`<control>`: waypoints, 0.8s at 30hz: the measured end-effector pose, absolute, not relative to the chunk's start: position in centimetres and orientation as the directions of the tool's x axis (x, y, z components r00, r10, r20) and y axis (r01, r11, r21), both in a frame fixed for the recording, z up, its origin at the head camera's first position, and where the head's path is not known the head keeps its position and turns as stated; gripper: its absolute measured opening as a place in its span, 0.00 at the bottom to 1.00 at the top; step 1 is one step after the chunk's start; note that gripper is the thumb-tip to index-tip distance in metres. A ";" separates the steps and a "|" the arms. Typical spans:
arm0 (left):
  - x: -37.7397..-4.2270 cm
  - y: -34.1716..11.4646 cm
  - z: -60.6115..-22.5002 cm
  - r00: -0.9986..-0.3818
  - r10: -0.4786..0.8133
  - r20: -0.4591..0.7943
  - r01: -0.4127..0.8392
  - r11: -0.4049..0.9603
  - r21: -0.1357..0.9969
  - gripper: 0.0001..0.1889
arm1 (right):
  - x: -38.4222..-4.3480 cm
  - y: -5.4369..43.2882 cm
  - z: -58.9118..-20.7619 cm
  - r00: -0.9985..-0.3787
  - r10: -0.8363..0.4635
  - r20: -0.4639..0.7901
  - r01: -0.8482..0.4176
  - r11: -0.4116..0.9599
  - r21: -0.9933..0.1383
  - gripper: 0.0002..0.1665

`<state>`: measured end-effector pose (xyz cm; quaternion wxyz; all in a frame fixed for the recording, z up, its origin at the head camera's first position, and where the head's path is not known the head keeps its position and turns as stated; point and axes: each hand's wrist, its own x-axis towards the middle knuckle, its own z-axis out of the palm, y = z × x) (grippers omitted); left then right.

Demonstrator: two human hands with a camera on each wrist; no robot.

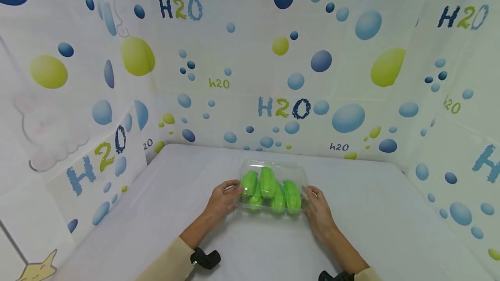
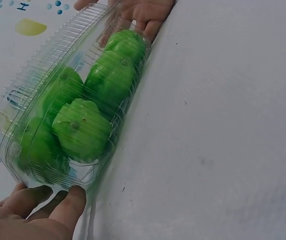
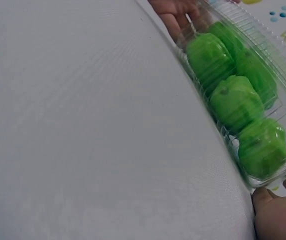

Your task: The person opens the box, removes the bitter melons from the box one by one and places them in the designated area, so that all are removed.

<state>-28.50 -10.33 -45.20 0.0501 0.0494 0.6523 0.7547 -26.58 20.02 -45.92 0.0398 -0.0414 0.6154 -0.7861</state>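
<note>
A clear plastic clamshell container with several bright green, ribbed, oblong fruit-like pieces inside stands at the middle of the white table. My left hand holds its left end, thumb and fingers at the side wall. At the opposite end my right hand grips the right wall. In the left wrist view, the left fingertips touch the container's near end, and its ridged side shows. From the right wrist, the right hand appears at the container's lower corner, partly cut off by the frame edge.
White cloth covers the table. Behind it and at both sides hang white curtains printed with blue and green dots and H2O lettering. Dark straps with black devices sit on the wrists.
</note>
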 end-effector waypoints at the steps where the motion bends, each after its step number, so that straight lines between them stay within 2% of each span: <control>1: -28.5 -10.4 -45.2 -0.990 0.140 0.012 -0.008 -0.145 0.989 0.31 | -26.6 20.1 -45.9 -0.992 -0.127 0.020 0.011 -0.239 -0.971 0.35; 7: -28.8 -10.8 -45.6 -0.986 0.163 0.044 0.025 -0.119 0.993 0.33 | -26.5 20.8 -45.8 -0.979 -0.197 0.045 0.003 -0.239 -0.971 0.39; 11: -28.9 -10.9 -45.9 -0.982 0.174 0.078 0.067 -0.067 0.995 0.36 | -26.6 20.9 -45.9 -0.983 -0.174 0.049 -0.003 -0.256 -0.967 0.41; 19: -28.7 -10.5 -46.2 -0.994 0.078 0.081 0.077 -0.041 0.996 0.28 | -26.9 20.6 -46.6 -0.998 -0.066 0.012 0.012 -0.346 -0.938 0.31; 24: -28.7 -10.2 -46.5 -0.994 0.032 0.104 0.104 -0.028 0.994 0.26 | -26.9 20.6 -46.9 -1.000 -0.008 0.023 -0.019 -0.339 -0.941 0.27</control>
